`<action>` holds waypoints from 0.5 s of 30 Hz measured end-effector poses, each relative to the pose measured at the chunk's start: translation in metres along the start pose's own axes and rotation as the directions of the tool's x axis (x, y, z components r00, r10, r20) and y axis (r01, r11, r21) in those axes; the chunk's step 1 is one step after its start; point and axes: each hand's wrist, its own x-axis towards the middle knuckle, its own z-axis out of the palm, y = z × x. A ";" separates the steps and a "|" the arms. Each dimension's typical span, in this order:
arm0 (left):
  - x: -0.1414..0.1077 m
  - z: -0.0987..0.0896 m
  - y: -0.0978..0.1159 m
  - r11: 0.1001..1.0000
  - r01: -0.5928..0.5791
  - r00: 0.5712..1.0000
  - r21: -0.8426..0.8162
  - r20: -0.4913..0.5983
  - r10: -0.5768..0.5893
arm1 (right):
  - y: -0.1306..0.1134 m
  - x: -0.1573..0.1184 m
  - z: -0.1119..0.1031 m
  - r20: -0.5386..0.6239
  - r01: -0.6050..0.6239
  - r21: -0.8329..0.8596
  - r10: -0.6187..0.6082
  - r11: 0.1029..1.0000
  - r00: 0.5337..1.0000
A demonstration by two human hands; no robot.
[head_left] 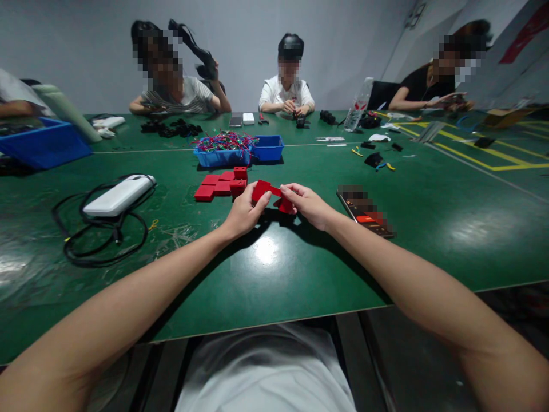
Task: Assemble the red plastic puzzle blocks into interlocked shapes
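Observation:
Above the green table, my left hand (245,213) is closed on a small red box (261,190), thumb in front. Close to it on the right, my right hand (309,205) pinches a red flap-like part (285,204) between thumb and fingers. A narrow red strip spans the gap between the hands, and I cannot tell whether both parts are one piece. Just left of my left hand lies a cluster of red boxes (223,186), some flat and some raised, partly hidden behind the fingers.
Beyond the boxes stand a blue bin of coloured wires (223,157) and a second blue bin (269,150). A white power bank (120,196) with black cable lies left, a phone (364,214) right. Three people sit across the table; another person's arm shows far left.

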 end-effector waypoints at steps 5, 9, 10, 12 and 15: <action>-0.002 -0.002 0.002 0.997 -0.045 0.999 0.057 0.012 0.044 | 0.000 0.002 -0.001 0.001 0.002 -0.005 -0.002 1.000 1.000; -0.003 -0.003 0.004 0.989 -0.136 0.990 0.058 0.036 0.135 | -0.001 0.003 -0.003 -0.011 -0.022 -0.004 0.022 1.000 1.000; -0.003 -0.003 0.005 0.985 -0.161 0.987 0.061 0.026 0.160 | -0.002 0.003 -0.003 -0.011 -0.026 0.005 0.026 1.000 1.000; -0.003 -0.003 0.005 0.976 -0.209 0.978 0.060 0.002 0.209 | -0.002 0.003 -0.003 -0.007 -0.028 0.022 0.028 0.999 1.000; -0.004 -0.002 0.005 0.965 -0.258 0.965 0.043 -0.030 0.259 | -0.003 0.002 -0.002 -0.006 -0.025 0.038 0.025 0.999 1.000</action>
